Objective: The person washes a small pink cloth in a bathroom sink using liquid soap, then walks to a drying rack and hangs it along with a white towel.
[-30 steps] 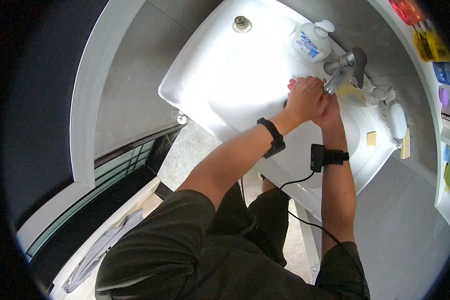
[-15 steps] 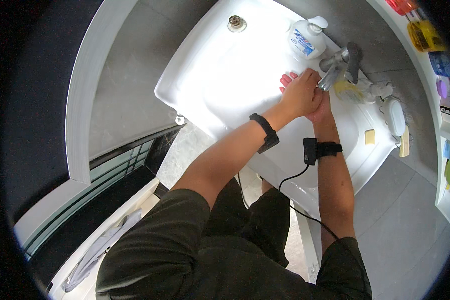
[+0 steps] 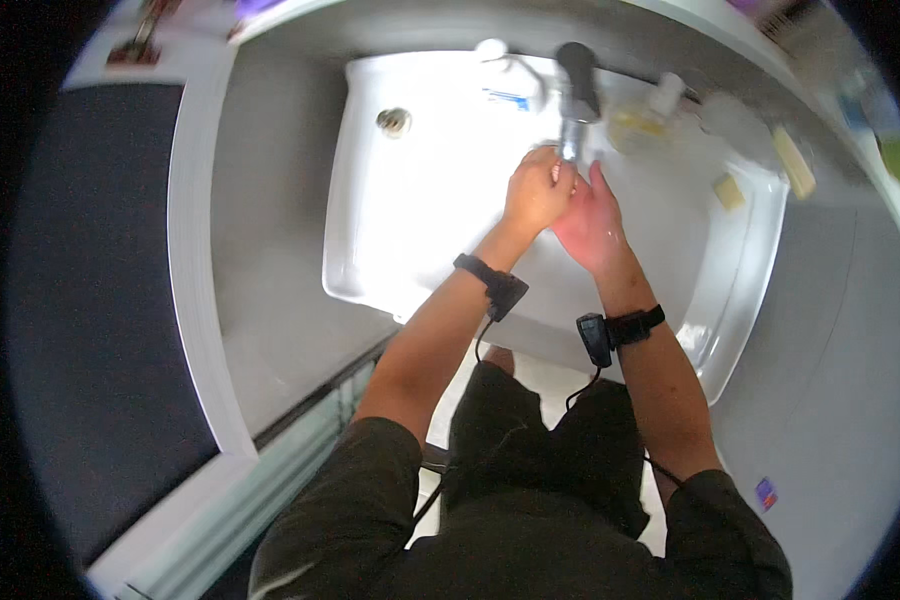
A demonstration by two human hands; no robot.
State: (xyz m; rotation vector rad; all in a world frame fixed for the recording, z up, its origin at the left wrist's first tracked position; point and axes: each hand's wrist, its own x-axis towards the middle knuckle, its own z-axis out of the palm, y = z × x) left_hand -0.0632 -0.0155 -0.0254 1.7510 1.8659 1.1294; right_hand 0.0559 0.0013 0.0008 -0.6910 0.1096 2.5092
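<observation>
Both hands meet under the tap in a white washbasin. My left hand curls its fingers over the fingers of my right hand, closed on them. The right palm is turned up and glistens wet, its thumb stretched away, while its other fingers are partly hidden by the left hand. A white pump bottle, blurred, stands at the basin's back rim just left of the tap. Black straps with small boxes and cables sit on both wrists.
A metal drain fitting is at the basin's far left. Right of the tap stand a yellowish pump bottle and a pale soap bar. Another pale yellow bar lies at the right rim. A shelf edge runs along the back.
The view has turned and blurred, so the basin now lies straighter. My right hand has opened out from under the left, showing its palm and thumb.
</observation>
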